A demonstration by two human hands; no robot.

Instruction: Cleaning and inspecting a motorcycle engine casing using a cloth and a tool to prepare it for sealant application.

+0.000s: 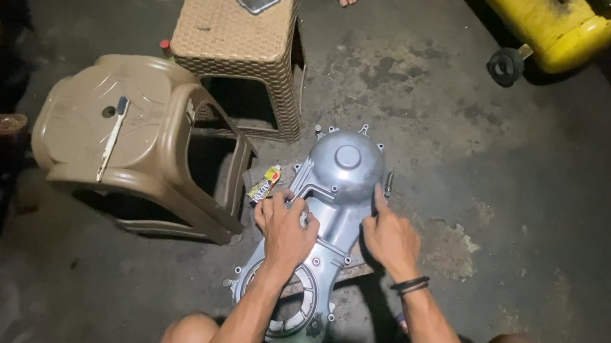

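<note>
Silver engine cover (320, 224) is lying flat on concrete floor (527, 233) beside brown stool (136, 143); left hand (284, 230) is pressing on its middle, fingers curled, gripping nothing; right hand (389, 239) is touching its right edge, index finger extended.

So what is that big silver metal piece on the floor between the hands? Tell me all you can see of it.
The silver cover looks like cast metal, long and curved, lying flat on the concrete floor. Its far end swells into a smooth round dome; its near end holds a round vented opening. Small bolt tabs ring its edge. The left hand rests on its middle, and the right hand touches its right edge with one finger pointing forward. A small colourful packet lies beside its left side.
</note>
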